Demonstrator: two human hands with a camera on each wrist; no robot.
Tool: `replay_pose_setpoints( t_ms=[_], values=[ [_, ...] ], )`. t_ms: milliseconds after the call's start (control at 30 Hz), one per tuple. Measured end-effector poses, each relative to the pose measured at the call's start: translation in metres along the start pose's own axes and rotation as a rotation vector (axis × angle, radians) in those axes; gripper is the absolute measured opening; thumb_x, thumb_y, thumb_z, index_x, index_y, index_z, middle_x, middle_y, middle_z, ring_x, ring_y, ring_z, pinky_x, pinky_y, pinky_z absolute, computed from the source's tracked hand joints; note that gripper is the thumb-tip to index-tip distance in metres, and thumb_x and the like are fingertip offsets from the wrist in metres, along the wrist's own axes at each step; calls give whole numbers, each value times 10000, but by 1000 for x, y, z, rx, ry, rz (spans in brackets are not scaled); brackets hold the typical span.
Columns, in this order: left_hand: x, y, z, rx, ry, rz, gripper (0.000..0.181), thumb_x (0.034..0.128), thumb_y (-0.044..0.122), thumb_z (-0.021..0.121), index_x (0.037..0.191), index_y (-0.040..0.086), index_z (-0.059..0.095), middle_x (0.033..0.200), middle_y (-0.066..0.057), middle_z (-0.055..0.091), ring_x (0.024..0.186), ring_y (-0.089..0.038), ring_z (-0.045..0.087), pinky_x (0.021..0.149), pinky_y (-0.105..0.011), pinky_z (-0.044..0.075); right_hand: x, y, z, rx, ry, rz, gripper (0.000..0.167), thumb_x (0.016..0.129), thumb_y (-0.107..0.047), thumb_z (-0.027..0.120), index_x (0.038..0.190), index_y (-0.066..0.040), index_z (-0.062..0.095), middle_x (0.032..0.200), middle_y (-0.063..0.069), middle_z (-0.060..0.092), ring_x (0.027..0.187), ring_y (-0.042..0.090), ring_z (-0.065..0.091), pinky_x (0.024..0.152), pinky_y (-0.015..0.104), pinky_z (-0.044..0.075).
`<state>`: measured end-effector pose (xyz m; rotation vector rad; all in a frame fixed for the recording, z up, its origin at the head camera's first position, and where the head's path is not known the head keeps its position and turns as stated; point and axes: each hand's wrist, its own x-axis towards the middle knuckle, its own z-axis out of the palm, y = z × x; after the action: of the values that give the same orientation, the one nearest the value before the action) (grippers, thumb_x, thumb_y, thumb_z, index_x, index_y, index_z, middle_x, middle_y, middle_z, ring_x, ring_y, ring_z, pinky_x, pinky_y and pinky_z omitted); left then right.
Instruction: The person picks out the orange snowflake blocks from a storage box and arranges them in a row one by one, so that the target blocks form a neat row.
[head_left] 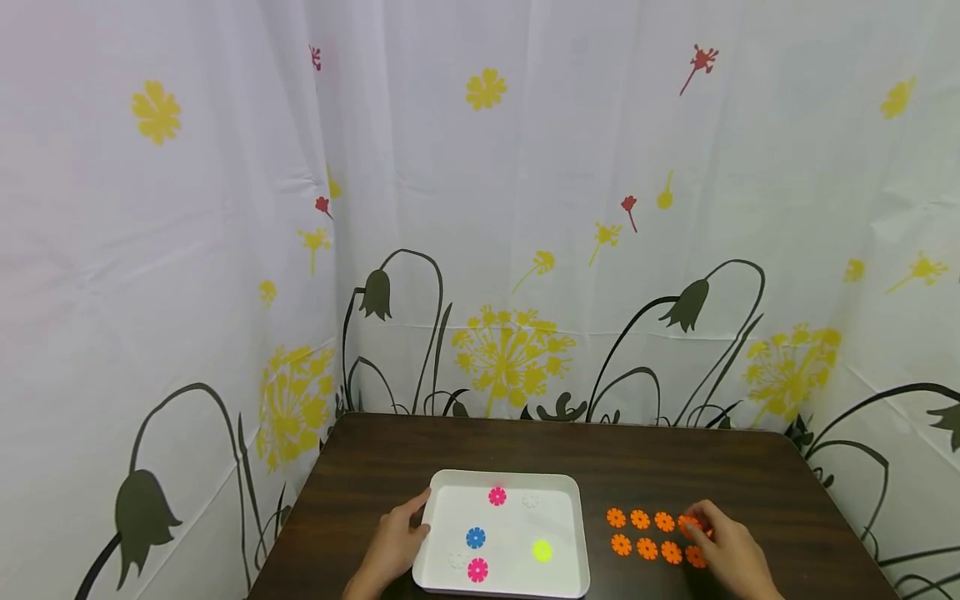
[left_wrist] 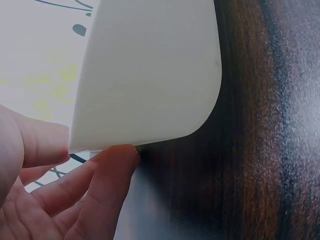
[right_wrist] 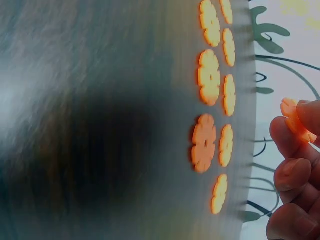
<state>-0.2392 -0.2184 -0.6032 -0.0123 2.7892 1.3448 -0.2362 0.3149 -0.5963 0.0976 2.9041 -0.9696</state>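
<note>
My left hand grips the left edge of a white rectangular tray, thumb and fingers at its rim in the left wrist view. In the tray lie pink flower-shaped discs, a blue one, a yellow one and pale, see-through ones. To the right of the tray, my right hand pinches an orange flower-shaped disc between thumb and index finger, above the table. Several more orange discs lie flat in two rows beside and partly beneath that hand.
The dark wood-grain table carries the tray and the discs. Behind it and at both sides hangs a white curtain printed with yellow, red and dark green plants.
</note>
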Motion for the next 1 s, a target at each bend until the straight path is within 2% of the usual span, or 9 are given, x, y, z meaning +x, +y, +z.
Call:
replay_pose_setpoints(
  t_ms=[200,367,500,833,1000],
  values=[
    [1,-1,1,-1,0,-7,564,923,-41,701,1475,-32,584,1230,-299,721,804,-180,689,677,-340,589,-4,19,-3,-26,-9,27,223,1038,-287,665,1177,-113,658,836,-42,687,701,135,616,562,369,462],
    [1,-1,0,-5,-4,0,566,927,-40,696,1480,-36,576,1227,-297,721,791,-173,687,680,-341,588,-9,32,-7,-42,-7,19,167,1015,-232,693,1137,-126,651,853,-60,698,702,116,626,586,354,469],
    [0,-1,-1,-15,-9,6,569,930,-45,692,1485,-40,569,1234,-305,716,796,-175,698,683,-340,598,-11,40,-8,-65,-18,19,204,1011,-261,709,1127,-106,643,883,-47,711,717,126,638,597,359,487],
    [1,-1,-1,-13,-25,-11,572,932,-43,692,1490,-38,564,1254,-313,707,892,-216,726,725,-372,624,-14,52,-5,-79,-46,48,188,997,-241,724,1082,-106,625,831,-57,665,685,147,588,591,369,461],
    [-1,-2,0,-8,-16,2,572,926,-44,694,1484,-42,568,1218,-289,726,870,-210,713,706,-355,608,-12,56,-5,-85,-46,60,171,980,-196,737,1062,-95,626,821,-47,663,680,159,586,590,378,460]
  ],
)
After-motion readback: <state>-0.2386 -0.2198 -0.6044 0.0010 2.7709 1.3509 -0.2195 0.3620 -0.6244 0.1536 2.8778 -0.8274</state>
